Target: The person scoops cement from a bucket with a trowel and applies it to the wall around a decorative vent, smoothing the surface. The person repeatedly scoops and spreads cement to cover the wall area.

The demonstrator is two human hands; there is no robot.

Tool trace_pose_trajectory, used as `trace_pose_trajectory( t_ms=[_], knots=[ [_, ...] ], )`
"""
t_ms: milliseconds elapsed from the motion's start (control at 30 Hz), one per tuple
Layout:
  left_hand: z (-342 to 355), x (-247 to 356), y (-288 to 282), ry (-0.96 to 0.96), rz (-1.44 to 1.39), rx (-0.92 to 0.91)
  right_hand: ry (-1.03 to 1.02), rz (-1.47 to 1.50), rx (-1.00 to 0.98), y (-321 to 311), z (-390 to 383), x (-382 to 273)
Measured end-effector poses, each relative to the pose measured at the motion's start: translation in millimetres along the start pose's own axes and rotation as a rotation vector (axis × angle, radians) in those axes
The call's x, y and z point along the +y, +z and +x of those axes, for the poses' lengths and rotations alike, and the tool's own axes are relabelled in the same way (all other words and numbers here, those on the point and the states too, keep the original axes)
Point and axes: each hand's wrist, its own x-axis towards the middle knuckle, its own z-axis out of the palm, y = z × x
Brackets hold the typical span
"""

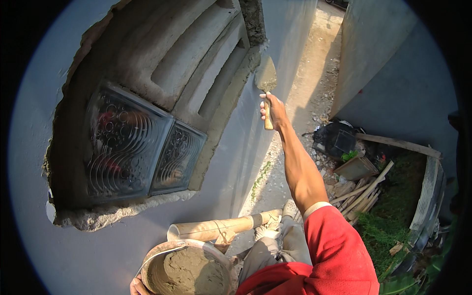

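Note:
My right hand (277, 112), arm stretched out, is closed around the wooden handle of a pointed trowel (266, 76). Its mortar-smeared blade points up by the right edge of a rough opening in the grey wall (223, 167); whether it touches the edge I cannot tell. Two wavy-patterned glass blocks (127, 145) sit in the opening below a slotted concrete vent block (189, 54). A band of mortar (227, 101) runs down the opening's right side. At the lower left my left hand (138, 286) grips the side of a bucket (223, 260) holding wet mortar (194, 269).
Below me a thick bamboo pole (211, 228) lies sideways beside my feet. A gravelly dirt path (314, 64) runs between two walls. To the right are a black plastic bag (337, 138), a pile of wood sticks (366, 194), a plank (398, 143) and green plants (388, 221).

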Motion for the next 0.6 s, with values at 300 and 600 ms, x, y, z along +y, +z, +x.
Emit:
trace_pose_trajectory(
  t_ms=[300,600],
  knots=[
    [-2,4,-2,0.041,-0.055,0.013,0.027,0.000,-0.133,-6,-51,45],
    [-2,-2,-2,0.075,0.017,-0.002,-0.015,0.214,-0.301,25,-123,-1]
  ],
)
